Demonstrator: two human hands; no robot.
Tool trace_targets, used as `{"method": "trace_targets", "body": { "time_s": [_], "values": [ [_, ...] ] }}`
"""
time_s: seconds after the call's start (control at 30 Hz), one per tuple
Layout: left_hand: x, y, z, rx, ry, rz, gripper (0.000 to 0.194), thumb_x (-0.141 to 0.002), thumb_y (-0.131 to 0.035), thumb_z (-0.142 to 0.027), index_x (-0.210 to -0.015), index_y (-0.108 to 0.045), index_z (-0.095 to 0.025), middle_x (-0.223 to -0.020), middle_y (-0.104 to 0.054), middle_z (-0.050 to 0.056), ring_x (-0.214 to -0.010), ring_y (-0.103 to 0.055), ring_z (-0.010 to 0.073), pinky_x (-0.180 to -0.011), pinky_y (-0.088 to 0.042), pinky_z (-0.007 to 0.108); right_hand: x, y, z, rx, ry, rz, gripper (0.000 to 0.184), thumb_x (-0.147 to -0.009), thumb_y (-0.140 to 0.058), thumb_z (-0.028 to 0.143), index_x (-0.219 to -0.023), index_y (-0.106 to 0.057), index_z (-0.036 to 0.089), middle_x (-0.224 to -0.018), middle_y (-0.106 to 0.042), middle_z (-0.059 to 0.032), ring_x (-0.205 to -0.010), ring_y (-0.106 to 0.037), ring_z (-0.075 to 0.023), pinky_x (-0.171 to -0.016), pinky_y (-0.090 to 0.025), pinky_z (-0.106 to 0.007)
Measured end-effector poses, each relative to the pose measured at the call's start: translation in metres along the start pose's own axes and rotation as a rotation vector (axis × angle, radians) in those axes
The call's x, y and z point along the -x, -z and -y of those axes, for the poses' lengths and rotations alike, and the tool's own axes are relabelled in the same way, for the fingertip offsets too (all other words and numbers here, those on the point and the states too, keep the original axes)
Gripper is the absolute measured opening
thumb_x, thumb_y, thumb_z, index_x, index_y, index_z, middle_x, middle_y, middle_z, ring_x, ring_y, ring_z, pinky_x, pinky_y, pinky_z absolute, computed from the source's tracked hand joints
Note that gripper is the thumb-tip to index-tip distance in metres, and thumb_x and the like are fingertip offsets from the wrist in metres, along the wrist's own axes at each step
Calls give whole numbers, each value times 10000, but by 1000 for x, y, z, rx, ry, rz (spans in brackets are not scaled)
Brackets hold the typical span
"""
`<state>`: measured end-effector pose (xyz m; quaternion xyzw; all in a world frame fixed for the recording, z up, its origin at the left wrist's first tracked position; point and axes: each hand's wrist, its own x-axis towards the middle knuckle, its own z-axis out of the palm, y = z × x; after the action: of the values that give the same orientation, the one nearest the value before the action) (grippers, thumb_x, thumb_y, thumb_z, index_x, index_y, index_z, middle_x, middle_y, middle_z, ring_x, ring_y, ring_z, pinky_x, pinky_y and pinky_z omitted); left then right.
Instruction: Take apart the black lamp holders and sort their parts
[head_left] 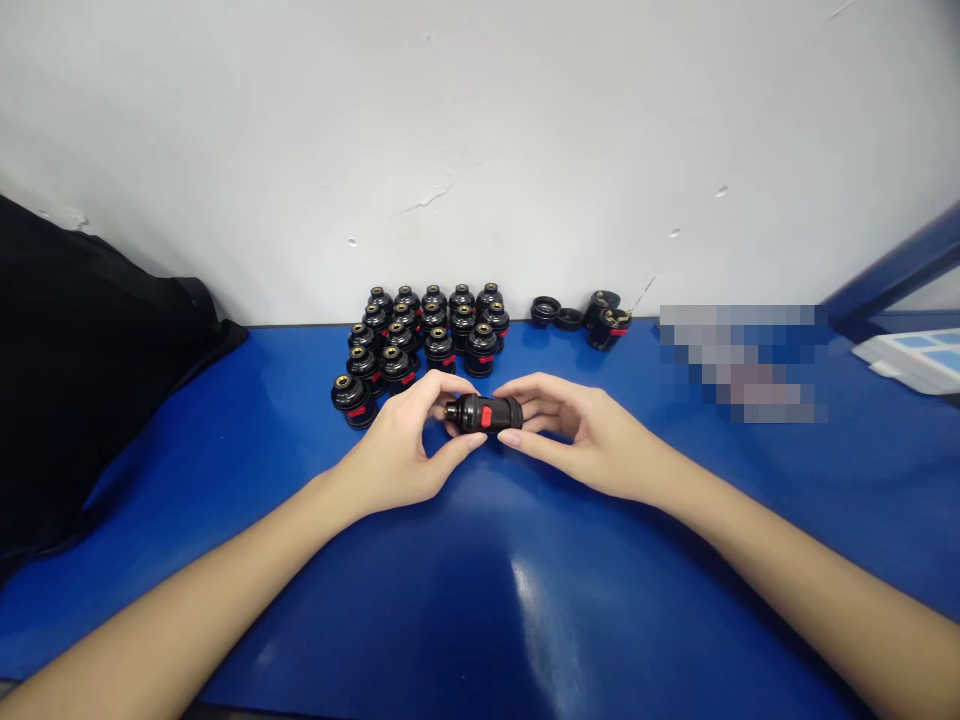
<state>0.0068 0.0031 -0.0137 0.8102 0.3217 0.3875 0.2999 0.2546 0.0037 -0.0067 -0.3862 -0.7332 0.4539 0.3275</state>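
Observation:
Both hands meet over a blue table (465, 600). My left hand (401, 450) and my right hand (574, 435) together hold a small black lamp socket (484, 412) lying sideways, with a red switch on its side and a brass end pointing left. The left fingers pinch its brass end; the right fingers curl round its wider end. Just behind the hands stand several rows of identical black sockets (424, 335), upright, with brass tops and red switches.
Loose black socket parts (577, 317), rings and an opened socket, lie at the back right near the white wall. A black cloth or bag (82, 370) covers the left side. A white and blue tray (919, 358) sits at the far right.

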Motion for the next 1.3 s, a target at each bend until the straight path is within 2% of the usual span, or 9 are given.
{"method": "trace_targets", "body": {
  "time_s": [0.13, 0.27, 0.63, 0.73, 0.87, 0.97, 1.07, 1.2, 1.3],
  "values": [
    [0, 3, -6, -154, -40, 53, 333, -1017, -645, -256, -1335, -561, -204, -1148, -671, 64, -854, -662, 149, -803, -593, 302, 1, -3, -2, -175, -91, 32, 383, -922, -783, 474, -1187, -675, 218, -1037, -795, -64, -966, -777, -236, -883, -637, -388],
    [1, 6, -10, -276, -45, 136, 282, -1056, -566, -265, -1330, -547, -201, -1176, -664, 75, -972, -655, 187, -869, -554, 322, 4, -8, -2, -173, -72, 35, 375, -949, -758, 480, -1200, -659, 221, -1040, -798, -66, -963, -788, -238, -871, -644, -386],
    [4, -5, -15, -131, 55, 53, 181, -1097, -473, -322, -1193, -533, -180, -881, -641, 8, -703, -622, 136, -659, -511, 251, 6, -13, 4, 110, 262, -111, 316, -952, -775, 306, -1227, -627, 258, -1250, -638, -74, -1137, -699, -216, -1001, -658, -396],
    [3, -1, -15, -186, -18, 56, 210, -1079, -505, -284, -1269, -507, -195, -1057, -672, 56, -868, -668, 174, -774, -541, 290, 4, -11, 7, 113, 183, -113, 518, -915, -817, 393, -1345, -554, 272, -1223, -691, -76, -1065, -726, -229, -948, -661, -405],
    [1, 5, -10, -212, -58, 94, 246, -1061, -534, -247, -1296, -478, -207, -1141, -666, 78, -949, -680, 197, -857, -556, 327, 1, -10, 10, 49, -6, -6, 319, -1066, -562, 495, -1229, -594, 223, -909, -734, -46, -743, -730, -174, -682, -632, -318],
    [0, 6, -7, -217, -43, 117, 256, -1056, -554, -251, -1298, -479, -209, -1128, -672, 77, -963, -692, 206, -866, -565, 336, 2, -10, 9, 18, -3, 4, 329, -1038, -617, 461, -1259, -553, 226, -1037, -736, -69, -696, -717, -143, -553, -567, -255],
    [0, 6, -5, -218, -36, 112, 281, -1050, -575, -258, -1308, -475, -207, -1154, -674, 83, -992, -698, 214, -882, -570, 346, 3, -10, 7, 55, 11, -11, 516, -936, -769, 439, -1338, -507, 251, -1131, -722, -76, -699, -715, -136, -512, -545, -231],
    [1, 6, -4, -215, -48, 134, 287, -1048, -591, -252, -1311, -484, -214, -1173, -670, 78, -1030, -693, 212, -902, -568, 346, 2, -11, 4, -14, -86, 11, 388, -1023, -607, 580, -1179, -565, 227, -890, -703, -26, -628, -696, -143, -476, -556, -236],
    [2, 6, -3, -219, -47, 139, 293, -1048, -592, -253, -1316, -481, -214, -1187, -668, 82, -1049, -693, 216, -915, -568, 354, 2, -10, 2, -24, -77, 12, 387, -1022, -619, 564, -1219, -548, 238, -954, -697, -31, -628, -685, -131, -480, -561, -234]
  ]
}}
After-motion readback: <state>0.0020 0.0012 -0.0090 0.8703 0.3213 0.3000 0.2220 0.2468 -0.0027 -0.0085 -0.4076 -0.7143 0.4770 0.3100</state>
